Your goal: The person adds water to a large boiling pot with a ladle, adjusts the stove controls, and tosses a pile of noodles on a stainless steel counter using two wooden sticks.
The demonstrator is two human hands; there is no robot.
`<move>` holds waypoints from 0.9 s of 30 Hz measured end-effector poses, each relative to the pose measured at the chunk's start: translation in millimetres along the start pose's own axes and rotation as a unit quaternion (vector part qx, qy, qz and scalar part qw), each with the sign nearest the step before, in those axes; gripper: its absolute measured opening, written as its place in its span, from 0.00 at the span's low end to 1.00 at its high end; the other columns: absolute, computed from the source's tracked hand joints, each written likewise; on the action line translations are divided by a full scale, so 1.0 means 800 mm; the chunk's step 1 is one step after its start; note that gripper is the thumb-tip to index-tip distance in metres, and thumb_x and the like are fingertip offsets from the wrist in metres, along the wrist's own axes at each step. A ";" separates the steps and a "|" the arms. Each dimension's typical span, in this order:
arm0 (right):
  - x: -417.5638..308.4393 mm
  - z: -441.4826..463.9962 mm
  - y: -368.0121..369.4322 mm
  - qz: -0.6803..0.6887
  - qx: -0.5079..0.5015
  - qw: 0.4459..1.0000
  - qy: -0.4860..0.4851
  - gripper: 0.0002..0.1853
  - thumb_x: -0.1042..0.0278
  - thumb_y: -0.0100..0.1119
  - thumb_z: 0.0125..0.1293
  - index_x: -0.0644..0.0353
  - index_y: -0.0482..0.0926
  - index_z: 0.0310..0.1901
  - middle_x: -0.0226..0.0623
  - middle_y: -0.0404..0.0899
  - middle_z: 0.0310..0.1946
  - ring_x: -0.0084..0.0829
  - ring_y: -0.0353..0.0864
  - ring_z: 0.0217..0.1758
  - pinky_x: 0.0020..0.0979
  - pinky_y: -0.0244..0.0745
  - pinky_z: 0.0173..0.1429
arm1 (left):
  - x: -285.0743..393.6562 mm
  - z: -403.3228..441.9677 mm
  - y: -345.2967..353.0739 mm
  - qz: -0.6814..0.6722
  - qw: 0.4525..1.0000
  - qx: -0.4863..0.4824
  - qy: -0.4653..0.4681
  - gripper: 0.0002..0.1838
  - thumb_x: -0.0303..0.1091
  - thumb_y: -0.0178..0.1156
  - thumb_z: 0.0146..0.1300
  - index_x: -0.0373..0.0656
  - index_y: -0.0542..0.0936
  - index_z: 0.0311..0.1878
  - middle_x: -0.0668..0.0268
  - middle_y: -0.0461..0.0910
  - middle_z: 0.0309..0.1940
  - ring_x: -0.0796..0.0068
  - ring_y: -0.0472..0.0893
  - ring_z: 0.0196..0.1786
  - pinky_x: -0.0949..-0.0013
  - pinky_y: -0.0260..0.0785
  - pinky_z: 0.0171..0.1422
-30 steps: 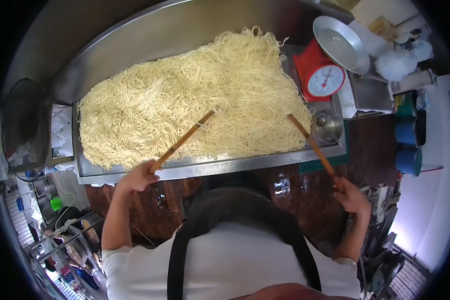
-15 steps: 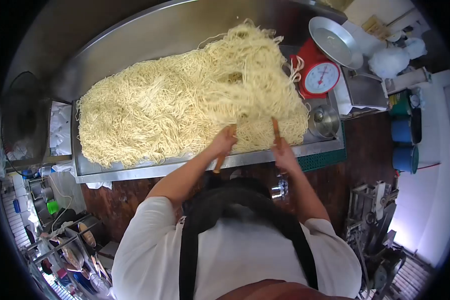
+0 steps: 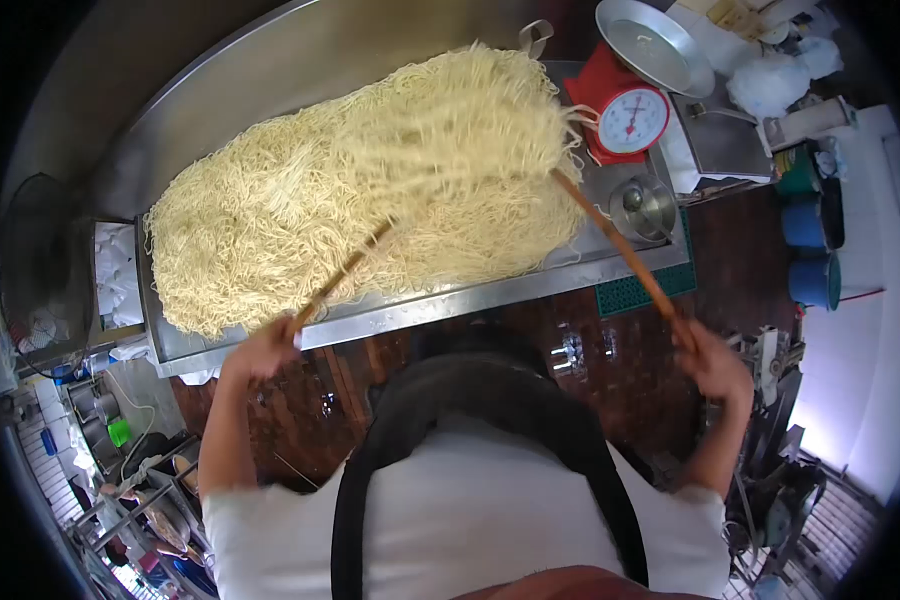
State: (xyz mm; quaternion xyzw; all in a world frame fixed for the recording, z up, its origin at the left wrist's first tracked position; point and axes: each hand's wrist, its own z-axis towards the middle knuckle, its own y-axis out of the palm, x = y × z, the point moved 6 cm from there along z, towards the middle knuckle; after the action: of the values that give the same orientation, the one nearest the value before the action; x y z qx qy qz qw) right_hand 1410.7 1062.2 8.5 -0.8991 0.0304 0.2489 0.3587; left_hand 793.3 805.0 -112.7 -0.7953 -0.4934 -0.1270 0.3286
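A thick bed of pale yellow noodles (image 3: 270,210) covers most of a long steel tray (image 3: 410,312). My left hand (image 3: 260,350) is closed round the lower end of a wooden stick (image 3: 345,268), whose far end reaches into the noodles near the middle. My right hand (image 3: 712,362) grips a second wooden stick (image 3: 620,240), slanting up and left to the right side of the heap. Between the far ends of the sticks the noodles are blurred by motion. Both hands are outside the tray's front edge, spread wide apart.
At the tray's right end stand a red dial scale (image 3: 630,120) with a round metal pan (image 3: 655,45) and a metal bowl (image 3: 642,208). A green mat (image 3: 645,290) lies below that corner. Blue bins (image 3: 812,280) stand farther right; a fan (image 3: 45,270) is at left.
My hands have moved apart and back toward my body, left hand leftward, right hand rightward. Far more of both sticks shows. The blurred noodles have shifted left.
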 end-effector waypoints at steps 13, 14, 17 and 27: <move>-0.066 0.245 0.176 0.195 0.208 0.927 -0.244 0.11 0.65 0.55 0.69 0.60 0.71 0.47 0.30 0.71 0.23 0.23 0.69 0.14 0.28 0.65 0.17 | 0.191 0.189 0.160 -0.205 0.956 0.020 0.207 0.08 0.27 0.59 0.67 0.42 0.71 0.46 0.70 0.69 0.20 0.79 0.69 0.13 0.70 0.61 0.17; -0.057 0.233 0.187 0.121 0.281 0.899 -0.313 0.11 0.65 0.56 0.69 0.60 0.71 0.48 0.30 0.71 0.23 0.23 0.70 0.14 0.28 0.65 0.17 | 0.161 0.202 0.165 -0.197 0.962 0.021 0.189 0.10 0.29 0.60 0.66 0.40 0.73 0.48 0.66 0.74 0.22 0.74 0.73 0.15 0.66 0.66 0.20; -0.047 0.267 0.266 0.148 0.240 0.923 -0.262 0.12 0.63 0.56 0.70 0.58 0.71 0.49 0.31 0.72 0.22 0.23 0.69 0.13 0.28 0.65 0.16 | 0.141 0.260 0.206 0.041 0.888 0.297 0.349 0.13 0.32 0.62 0.64 0.40 0.74 0.48 0.63 0.77 0.24 0.71 0.76 0.17 0.63 0.68 0.22; -0.111 0.157 0.055 0.121 0.232 0.952 -0.158 0.14 0.63 0.61 0.68 0.57 0.74 0.51 0.31 0.73 0.33 0.25 0.74 0.33 0.30 0.70 0.36 | 0.197 0.106 0.009 -0.044 0.985 0.071 0.152 0.22 0.37 0.65 0.66 0.39 0.71 0.58 0.69 0.74 0.26 0.80 0.69 0.19 0.72 0.62 0.21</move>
State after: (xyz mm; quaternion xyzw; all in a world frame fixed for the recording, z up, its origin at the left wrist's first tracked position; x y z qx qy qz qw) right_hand 1269.3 1101.5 -54.8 -0.7299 0.1391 0.4156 0.5246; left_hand 864.8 968.4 -96.3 -0.7185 -0.4804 -0.2254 0.4496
